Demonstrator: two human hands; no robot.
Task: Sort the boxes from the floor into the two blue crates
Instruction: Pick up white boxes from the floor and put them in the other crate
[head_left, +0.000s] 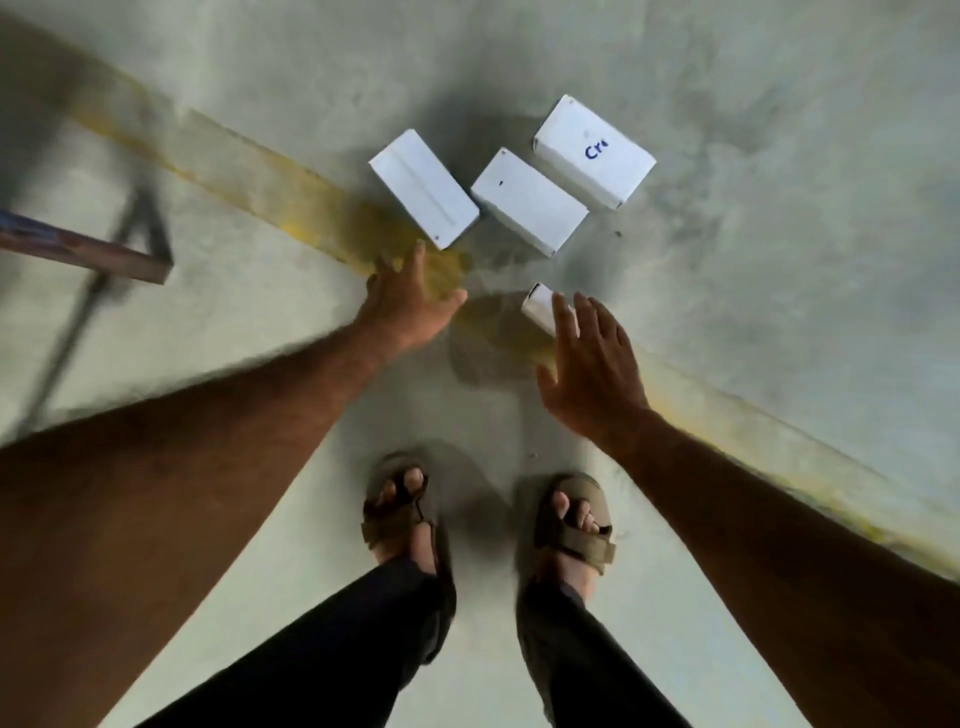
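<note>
Three boxes lie in a row on the floor (727, 104), ahead of the feet: the left box (423, 188), the middle box (529, 200) just beside it, and the right box (595, 150) farthest back. A fourth, smaller box (539, 306) sits nearer, partly under the right hand (592, 371) (contact can't be told). The left hand (410, 306) hangs just short of the left box. A floor stripe (249, 171) runs diagonally beneath both hands. Far left lies a flat bar (83, 252).
</note>
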